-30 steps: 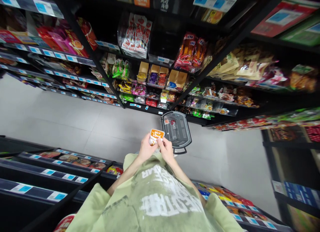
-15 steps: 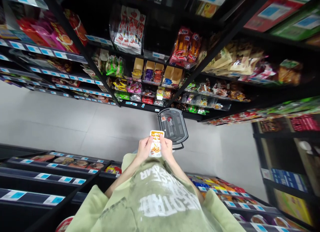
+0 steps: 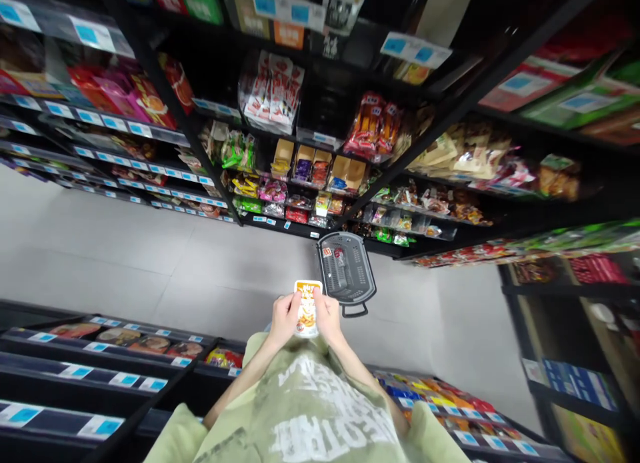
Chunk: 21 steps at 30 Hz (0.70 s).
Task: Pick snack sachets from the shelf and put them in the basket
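Observation:
In front of my chest I hold a white and orange snack pack with a picture of food on its face. My left hand grips one side edge, its thumb resting on the front. On the opposite edge my right hand is closed in the same way. The printed face is turned up toward me; the fingers behind the pack are hidden. Just beyond my right hand, a grey shopping basket stands on the floor. Inside it lies a small package with red on it.
A tall black shelf rack with bagged snacks and price tags runs along the far side of the aisle. Low shelves with price tags flank me at left, and more packets are at right. Grey tiled floor lies between.
The pack was tilted away from me a second ago, with both hands at its near end; now it is upright in view, face toward me, held by its two sides. The view has shifted slightly.

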Motion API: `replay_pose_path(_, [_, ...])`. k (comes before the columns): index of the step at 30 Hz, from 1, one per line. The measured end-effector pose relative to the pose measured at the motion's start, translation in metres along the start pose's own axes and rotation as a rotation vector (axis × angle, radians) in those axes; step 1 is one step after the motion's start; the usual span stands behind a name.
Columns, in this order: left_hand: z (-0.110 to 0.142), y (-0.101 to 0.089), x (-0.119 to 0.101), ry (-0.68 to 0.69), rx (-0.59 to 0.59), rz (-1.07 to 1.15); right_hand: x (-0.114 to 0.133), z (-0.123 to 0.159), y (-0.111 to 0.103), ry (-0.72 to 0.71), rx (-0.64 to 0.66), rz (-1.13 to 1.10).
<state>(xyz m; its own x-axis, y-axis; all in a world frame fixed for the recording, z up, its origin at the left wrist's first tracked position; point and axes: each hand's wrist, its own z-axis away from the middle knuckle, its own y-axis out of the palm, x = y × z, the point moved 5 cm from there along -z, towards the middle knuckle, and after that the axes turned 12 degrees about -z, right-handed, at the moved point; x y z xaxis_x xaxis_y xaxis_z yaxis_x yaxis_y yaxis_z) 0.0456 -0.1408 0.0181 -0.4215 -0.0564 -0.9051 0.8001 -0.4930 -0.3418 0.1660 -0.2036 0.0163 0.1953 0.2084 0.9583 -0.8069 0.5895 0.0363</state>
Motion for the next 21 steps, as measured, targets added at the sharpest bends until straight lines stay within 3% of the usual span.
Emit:
replay_pose_path(7, [-0.010,-0.010,0.002,0.090,-0.001,-0.059,0.006,-0.009,0.014,-0.027,0.087,-0.067])
replay_pose_path(12, [-0.023,-0.012,0.002,0.071,0.012,-0.074,0.019,-0.038,0.010,-0.055,0.203,-0.142])
replay_pose_path(15, [-0.034,-0.014,-0.003,0.099,0.113,-0.148,0.028,-0.058,0.005,0.035,0.384,-0.119])
replay_pose_path(21, [-0.059,-0.019,-0.019,0.319,0.267,-0.543,0.028,-0.089,0.001,0.290,0.797,0.065])
